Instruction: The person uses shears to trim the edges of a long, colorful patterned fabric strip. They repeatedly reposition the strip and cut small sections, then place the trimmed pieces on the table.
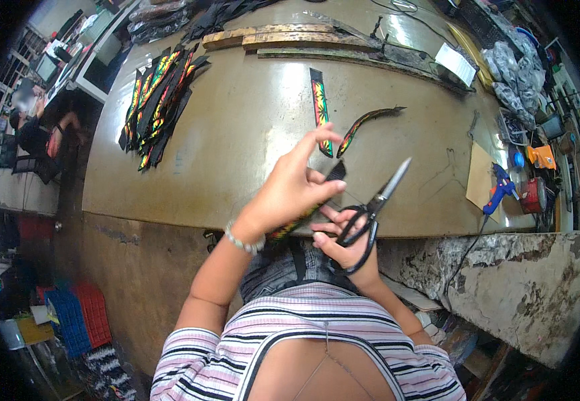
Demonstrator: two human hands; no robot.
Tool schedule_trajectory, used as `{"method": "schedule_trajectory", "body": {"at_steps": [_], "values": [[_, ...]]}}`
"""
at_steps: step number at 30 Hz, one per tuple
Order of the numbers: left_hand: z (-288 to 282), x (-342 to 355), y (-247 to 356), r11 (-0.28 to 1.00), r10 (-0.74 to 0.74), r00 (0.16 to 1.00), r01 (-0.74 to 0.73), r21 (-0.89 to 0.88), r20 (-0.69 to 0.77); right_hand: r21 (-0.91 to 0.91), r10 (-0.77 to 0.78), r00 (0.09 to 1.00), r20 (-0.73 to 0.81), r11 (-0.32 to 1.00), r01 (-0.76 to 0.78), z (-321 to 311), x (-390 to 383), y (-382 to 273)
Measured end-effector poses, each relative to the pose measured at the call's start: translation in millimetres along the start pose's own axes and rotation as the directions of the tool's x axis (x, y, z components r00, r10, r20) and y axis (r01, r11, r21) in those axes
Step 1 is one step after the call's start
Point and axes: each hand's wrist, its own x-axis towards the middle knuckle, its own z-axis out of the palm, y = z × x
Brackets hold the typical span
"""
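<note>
My left hand (288,184), with a beaded bracelet at the wrist, is above the table's near edge. Its index finger stretches forward, while the thumb and other fingers curl round a black strap (337,171) with a coloured pattern, which runs back under the palm. Scissors (363,224) with black handles are in my right hand (356,259), their blades pointing away to the right. The right fingertips come close to the held strap; whether they touch it I cannot tell. Beyond my hands lie a straight patterned strap (320,110) and a curved one (360,125).
A pile of patterned straps (156,100) lies at the table's left. Wooden bars (290,39) and a metal bar (350,57) cross the far side. At right are a blue glue gun (499,189) with a cord, brown card (480,175) and a red tin (534,194). A person sits far left.
</note>
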Motion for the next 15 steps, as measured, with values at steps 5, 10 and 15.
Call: {"method": "schedule_trajectory", "body": {"at_steps": [5,10,15], "values": [[4,-20,12,0.958,0.282,0.959,-0.283,0.037,0.017,-0.214,-0.248,0.963,0.107,0.94,0.266,9,25,-9],[-22,-38,-3,0.978,0.116,0.972,-0.147,0.145,0.202,-0.006,-0.358,0.927,-0.116,0.933,0.36,-6,41,-33],[-35,-45,-1,0.988,0.085,0.973,-0.11,0.106,0.214,-0.029,-0.206,0.973,0.108,0.977,0.211,-27,48,-44]]}}
